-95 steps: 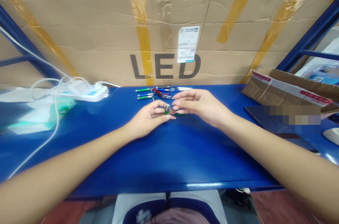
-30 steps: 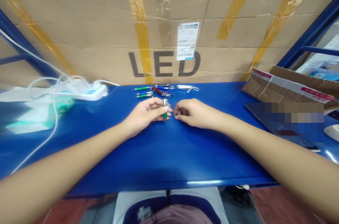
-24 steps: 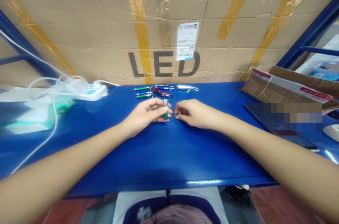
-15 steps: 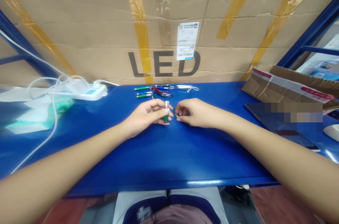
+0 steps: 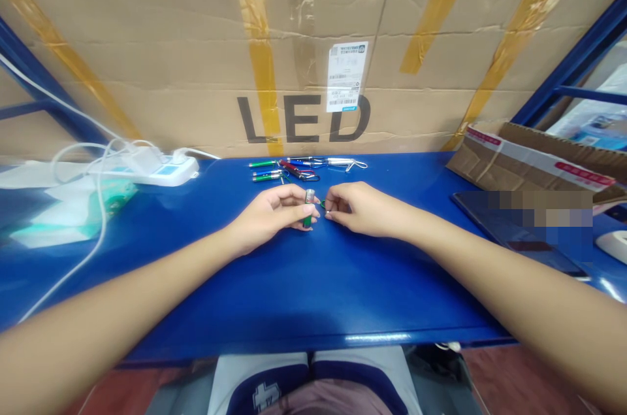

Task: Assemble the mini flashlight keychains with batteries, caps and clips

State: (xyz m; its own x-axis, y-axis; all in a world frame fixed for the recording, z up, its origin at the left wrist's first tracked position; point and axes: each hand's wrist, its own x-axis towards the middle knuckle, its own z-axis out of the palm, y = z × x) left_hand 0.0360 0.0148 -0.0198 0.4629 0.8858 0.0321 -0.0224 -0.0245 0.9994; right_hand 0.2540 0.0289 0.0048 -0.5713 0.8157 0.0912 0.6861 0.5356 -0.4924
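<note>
My left hand [image 5: 279, 207] pinches a small flashlight [image 5: 307, 220] with a green barrel and a silver end. It is held nearly upright above the blue table [image 5: 343, 297], silver end up, and the fingers cover part of its middle. Just to the right, my right hand [image 5: 353, 207] has its thumb and fingers closed in a pinch. A bit of green cord [image 5: 322, 204] shows at its fingertips; whatever else sits between them is too small to make out. Behind the hands lie several similar metal pieces with cords, including a green one [image 5: 267, 176], a red one [image 5: 292, 170] and a silver one [image 5: 339, 161].
A white power strip [image 5: 183, 170] with cables and a green-and-white packet [image 5: 73, 212] lie on the left. To the right are an open cardboard box [image 5: 529, 163], a dark flat device [image 5: 490, 219] and a white mouse [image 5: 612, 245]. A large carton [image 5: 196, 62] stands behind the table.
The flashlight has shifted very slightly in my left hand. At my right fingertips the small silver bit shows less than before. Both arms stay almost in place.
</note>
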